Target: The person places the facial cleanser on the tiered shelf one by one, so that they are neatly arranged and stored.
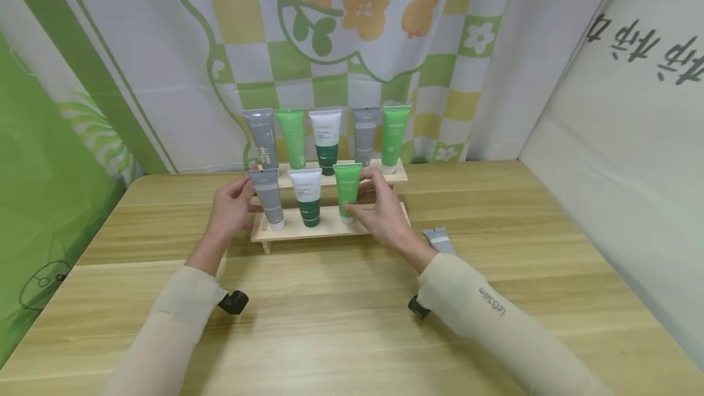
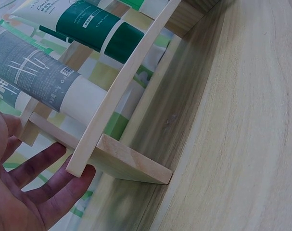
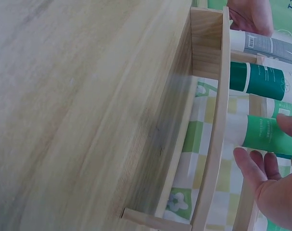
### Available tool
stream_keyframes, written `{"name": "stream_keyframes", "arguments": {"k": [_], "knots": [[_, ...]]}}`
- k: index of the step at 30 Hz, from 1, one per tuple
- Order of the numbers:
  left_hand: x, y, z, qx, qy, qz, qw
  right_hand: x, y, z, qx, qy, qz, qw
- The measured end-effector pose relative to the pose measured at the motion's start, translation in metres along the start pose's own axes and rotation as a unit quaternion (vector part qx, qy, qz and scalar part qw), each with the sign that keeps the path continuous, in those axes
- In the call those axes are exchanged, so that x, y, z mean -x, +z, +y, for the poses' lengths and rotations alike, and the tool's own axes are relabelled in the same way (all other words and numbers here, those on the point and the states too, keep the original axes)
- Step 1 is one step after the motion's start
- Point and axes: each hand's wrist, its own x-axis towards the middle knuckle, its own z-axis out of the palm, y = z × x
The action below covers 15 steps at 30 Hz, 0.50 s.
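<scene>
A two-tier wooden rack (image 1: 335, 231) holds upright squeeze tubes on both levels. On the lower tier stand a grey tube (image 1: 268, 195), a white and dark-green tube (image 1: 307, 194) and a bright green tube (image 1: 348, 188). My right hand (image 1: 383, 211) pinches the green tube, thumb in front and fingers around its far side; the right wrist view shows its white cap (image 3: 236, 129) at the shelf board. My left hand (image 1: 228, 208) is at the rack's left end beside the grey tube. In the left wrist view, its spread fingers (image 2: 64, 197) touch the end of the lower board.
Several tubes stand on the upper tier, among them a grey one (image 1: 264, 136) and a green one (image 1: 394, 136). Another grey tube (image 1: 439, 239) lies on the wooden table (image 1: 330, 322) right of the rack, partly behind my right forearm. A patterned curtain (image 1: 330, 78) hangs behind.
</scene>
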Motion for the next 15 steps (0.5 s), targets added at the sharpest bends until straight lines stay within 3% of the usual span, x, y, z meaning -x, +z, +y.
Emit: {"name": "stream_keyframes", "arguments": {"k": [7, 15], "knots": [[0.000, -0.001, 0.000, 0.009, 0.000, 0.002, 1.0000, 0.005, -0.010, -0.001, -0.011, 0.028, -0.014, 0.9995], [-0.001, 0.000, 0.000, 0.009, 0.001, 0.004, 0.9999, 0.016, -0.034, 0.003, -0.014, 0.052, -0.027, 0.9982]]}}
